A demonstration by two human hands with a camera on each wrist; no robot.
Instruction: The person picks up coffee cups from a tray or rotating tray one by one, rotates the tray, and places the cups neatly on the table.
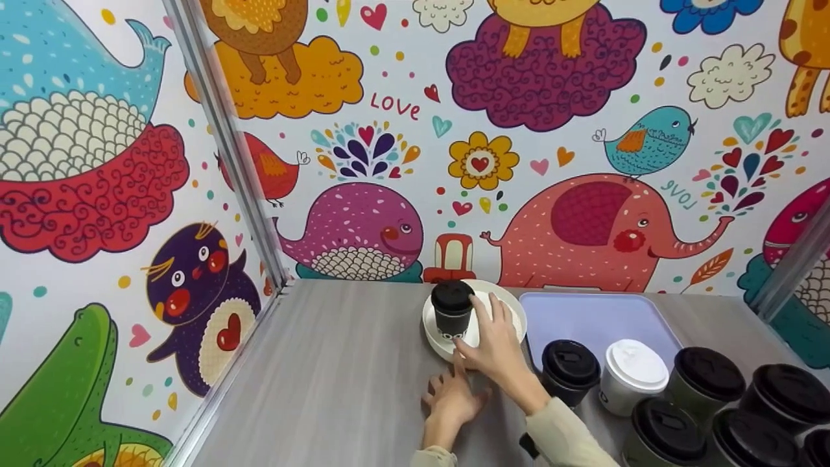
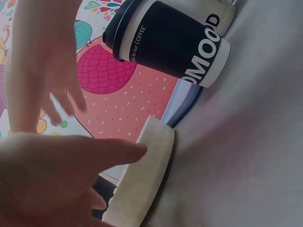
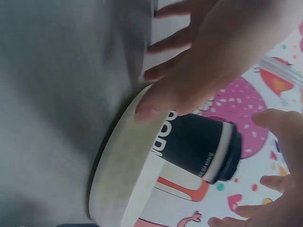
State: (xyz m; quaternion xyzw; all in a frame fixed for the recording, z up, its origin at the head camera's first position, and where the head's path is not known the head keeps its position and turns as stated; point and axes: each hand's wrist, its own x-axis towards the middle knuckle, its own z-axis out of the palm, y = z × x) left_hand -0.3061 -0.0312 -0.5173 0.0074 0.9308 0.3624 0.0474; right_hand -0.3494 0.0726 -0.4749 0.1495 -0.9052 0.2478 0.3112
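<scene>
A black-lidded paper coffee cup (image 1: 452, 310) with a black sleeve stands upright in a shallow white bowl (image 1: 429, 327), left of its middle. Spread around the cup's right side is my right hand (image 1: 496, 344); the right wrist view shows a gap between its fingers (image 3: 270, 182) and the black lid (image 3: 230, 153). At the bowl's near side is my left hand (image 1: 450, 397), fingers spread. Its thumb (image 2: 125, 150) lies against the bowl's outer wall (image 2: 150, 163) in the left wrist view.
A lavender tray (image 1: 596, 310) lies right of the bowl. In front of it stand a black-lidded cup (image 1: 570, 371), a white-lidded cup (image 1: 632, 376) and several more black-lidded cups (image 1: 703, 383). A patterned wall (image 1: 363, 149) rises behind the grey table (image 1: 331, 370).
</scene>
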